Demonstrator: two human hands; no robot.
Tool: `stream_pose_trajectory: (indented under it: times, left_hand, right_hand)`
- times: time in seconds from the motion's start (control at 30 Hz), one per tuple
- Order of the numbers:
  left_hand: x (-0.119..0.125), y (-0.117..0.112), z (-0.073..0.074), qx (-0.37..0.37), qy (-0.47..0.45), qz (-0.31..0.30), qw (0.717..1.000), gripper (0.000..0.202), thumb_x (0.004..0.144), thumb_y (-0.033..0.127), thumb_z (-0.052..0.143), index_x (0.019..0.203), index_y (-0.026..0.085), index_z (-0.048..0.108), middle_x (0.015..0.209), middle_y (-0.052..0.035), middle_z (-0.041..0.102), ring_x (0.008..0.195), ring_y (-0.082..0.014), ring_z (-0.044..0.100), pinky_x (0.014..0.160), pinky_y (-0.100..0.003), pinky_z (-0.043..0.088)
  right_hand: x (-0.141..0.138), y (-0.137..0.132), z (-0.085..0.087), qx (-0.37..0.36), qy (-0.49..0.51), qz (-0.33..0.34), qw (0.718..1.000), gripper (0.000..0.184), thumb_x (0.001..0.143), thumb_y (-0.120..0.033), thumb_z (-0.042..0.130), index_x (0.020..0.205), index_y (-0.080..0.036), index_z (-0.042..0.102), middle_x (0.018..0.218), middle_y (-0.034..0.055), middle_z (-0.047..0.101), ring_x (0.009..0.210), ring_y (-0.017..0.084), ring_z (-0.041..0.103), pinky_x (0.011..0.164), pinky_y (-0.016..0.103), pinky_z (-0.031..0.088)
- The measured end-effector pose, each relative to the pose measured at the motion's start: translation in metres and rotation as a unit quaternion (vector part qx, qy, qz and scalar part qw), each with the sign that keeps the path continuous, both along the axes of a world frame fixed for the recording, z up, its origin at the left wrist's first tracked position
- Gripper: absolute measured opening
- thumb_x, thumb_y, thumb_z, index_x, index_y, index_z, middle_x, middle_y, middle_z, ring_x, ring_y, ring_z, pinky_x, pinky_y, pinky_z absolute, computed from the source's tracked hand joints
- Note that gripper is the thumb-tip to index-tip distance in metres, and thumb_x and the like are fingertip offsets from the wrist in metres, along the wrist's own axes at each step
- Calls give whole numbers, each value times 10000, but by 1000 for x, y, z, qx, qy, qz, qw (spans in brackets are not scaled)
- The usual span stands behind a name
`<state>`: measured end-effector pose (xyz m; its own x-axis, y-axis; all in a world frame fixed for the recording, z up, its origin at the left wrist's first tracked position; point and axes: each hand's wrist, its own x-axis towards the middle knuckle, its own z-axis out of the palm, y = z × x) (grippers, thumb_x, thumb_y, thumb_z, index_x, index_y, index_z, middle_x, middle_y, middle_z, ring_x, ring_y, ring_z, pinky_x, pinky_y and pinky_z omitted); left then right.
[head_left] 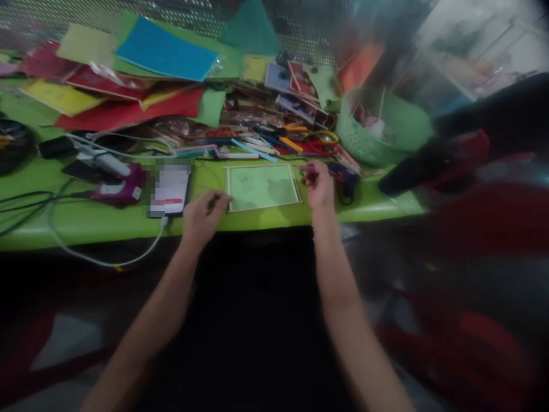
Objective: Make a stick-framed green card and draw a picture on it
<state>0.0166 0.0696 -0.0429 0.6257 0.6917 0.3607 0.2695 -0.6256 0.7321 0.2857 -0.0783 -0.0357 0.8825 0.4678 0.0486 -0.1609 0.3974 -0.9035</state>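
A light green card [263, 191] with thin pale strips along its edges lies flat on the table in front of me. Faint round pencil-like marks show on its left half, and a shadow falls on its right half. My left hand [203, 218] is at the card's left edge, thumb and fingertips drawn together on the border strip. Just past the right edge, my right hand [319, 184] grips a slim pink pen [303, 167], whose tip points left over the card's upper right corner. Blur hides the exact finger contact.
A lit phone [170, 191] on a white cable and a purple power socket [118, 186] lie left. Behind are pens, orange-handled scissors [291, 143] and coloured sheets [165, 48]. A green basket [380, 134] and a dark glue-gun-like tool [345, 182] stand right on the green table [364, 212].
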Motion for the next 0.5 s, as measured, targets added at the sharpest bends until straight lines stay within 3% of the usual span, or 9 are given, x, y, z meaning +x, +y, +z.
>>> stream_pose_trajectory:
  times: [0.3,0.5]
  left_hand:
    - [0,1,-3,-14,-55,11,998,276,992,439,594,1027,217,754,938,-49,779,814,-179,680,748,-308,505]
    - [-1,2,0,-19,-85,-1,996,304,1027,431,553,1091,219,763,1040,-72,785,936,-198,690,856,-333,532]
  right_hand:
    - [-3,-1,5,-22,-7,13,1000,240,812,-459,675,826,-220,690,625,-43,659,553,99,525,557,233,453]
    - [-7,-4,9,-19,-21,33,999,278,814,-472,679,862,-203,726,673,-19,713,570,101,566,541,219,438]
